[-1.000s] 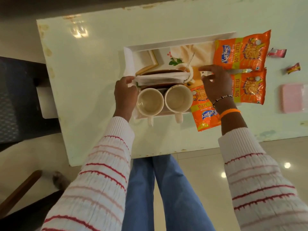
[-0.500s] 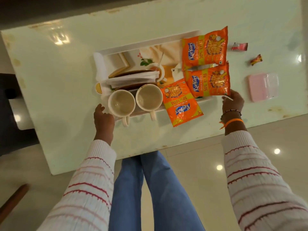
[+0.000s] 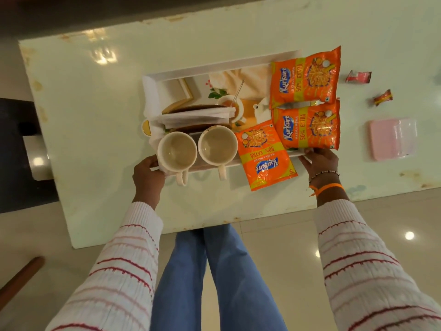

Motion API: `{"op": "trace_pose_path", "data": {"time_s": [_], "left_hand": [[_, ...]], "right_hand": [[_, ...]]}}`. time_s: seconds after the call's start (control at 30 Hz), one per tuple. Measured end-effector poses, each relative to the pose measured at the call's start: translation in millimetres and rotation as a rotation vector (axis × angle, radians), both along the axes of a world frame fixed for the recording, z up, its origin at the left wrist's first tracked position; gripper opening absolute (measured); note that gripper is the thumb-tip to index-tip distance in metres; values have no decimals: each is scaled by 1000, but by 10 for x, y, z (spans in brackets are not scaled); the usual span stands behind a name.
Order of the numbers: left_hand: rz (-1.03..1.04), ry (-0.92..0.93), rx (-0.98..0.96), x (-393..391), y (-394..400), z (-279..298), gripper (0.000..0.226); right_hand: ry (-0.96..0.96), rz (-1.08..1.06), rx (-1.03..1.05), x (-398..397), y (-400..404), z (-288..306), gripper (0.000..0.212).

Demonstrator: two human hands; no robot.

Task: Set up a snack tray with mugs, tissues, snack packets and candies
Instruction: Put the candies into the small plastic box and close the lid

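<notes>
A white tray (image 3: 214,68) with a printed picture lies on the pale table. Inside it stand two cream mugs (image 3: 177,151) (image 3: 217,145) side by side at the near edge, with folded white tissues (image 3: 195,117) behind them. Three orange snack packets (image 3: 306,78) (image 3: 307,126) (image 3: 265,154) fill the right part; the nearest hangs over the rim. My left hand (image 3: 148,174) grips the tray's near left corner. My right hand (image 3: 321,161) grips its near right corner. Two candies (image 3: 358,76) (image 3: 383,97) lie on the table, right of the tray.
A pink box (image 3: 392,138) with a clear lid sits at the table's right side. The table's near edge (image 3: 214,225) runs just above my legs. A dark chair (image 3: 21,149) stands to the left, and a wooden piece (image 3: 19,275) shows at lower left.
My hands left the tissues and packets and came down to the tray's near corners. The left hand, open beside the tray half a second ago, now holds the corner.
</notes>
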State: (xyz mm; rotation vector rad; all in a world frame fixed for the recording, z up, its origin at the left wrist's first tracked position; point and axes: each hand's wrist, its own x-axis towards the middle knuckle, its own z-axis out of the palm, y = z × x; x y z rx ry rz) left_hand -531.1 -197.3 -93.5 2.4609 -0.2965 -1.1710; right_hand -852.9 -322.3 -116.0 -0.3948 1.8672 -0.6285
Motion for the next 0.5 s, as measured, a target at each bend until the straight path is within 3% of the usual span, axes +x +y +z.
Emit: {"op": "trace_pose_path", "data": {"time_s": [0.5], "left_hand": [[44,-19,-79,-248,-192,-30,34]], "right_hand": [[4,-42,-42,-224,-272,31,36]]}}
